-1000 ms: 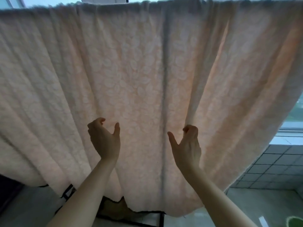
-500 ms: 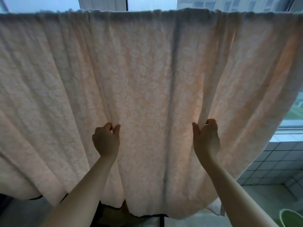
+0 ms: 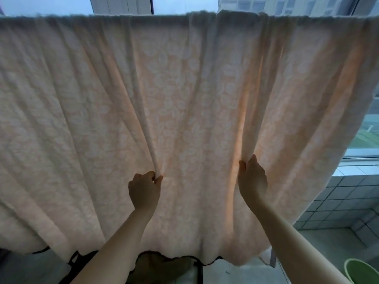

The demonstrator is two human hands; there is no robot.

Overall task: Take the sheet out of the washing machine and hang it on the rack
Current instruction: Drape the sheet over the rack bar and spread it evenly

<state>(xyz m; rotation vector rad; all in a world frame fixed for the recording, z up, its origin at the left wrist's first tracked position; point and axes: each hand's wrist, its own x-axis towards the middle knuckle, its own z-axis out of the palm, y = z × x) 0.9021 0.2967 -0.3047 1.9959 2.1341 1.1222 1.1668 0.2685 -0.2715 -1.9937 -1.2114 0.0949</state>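
A green bucket (image 3: 361, 271) sits at the 5 o'clock corner of the view, cut off by the frame. Only part of its rim and inner wall show, so what it holds cannot be told.

The sheet (image 3: 184, 89), pale peach with a leaf pattern, hangs spread out and fills most of the view. Its top edge is folded over a straight line at 12 o'clock, and its wavy hem hangs at 6 o'clock. The rack bar itself is hidden under the cloth.

The left hand (image 3: 144, 189), at about 7 o'clock from the centre, has its fingers curled in against the thumb, pinching a long vertical fold of the sheet. The right hand (image 3: 253, 177), at about 4 o'clock, grips another fold. Its thumb lies against the cloth and its knuckles are bent, but the fingertips are hidden.

Both bare forearms reach up from the bottom edge, backs of the hands toward the camera, well apart with a smooth panel of sheet between them.

A window (image 3: 184, 5) shows above the sheet at 12 o'clock, and a tiled wall (image 3: 344, 201) stands at 4 o'clock.
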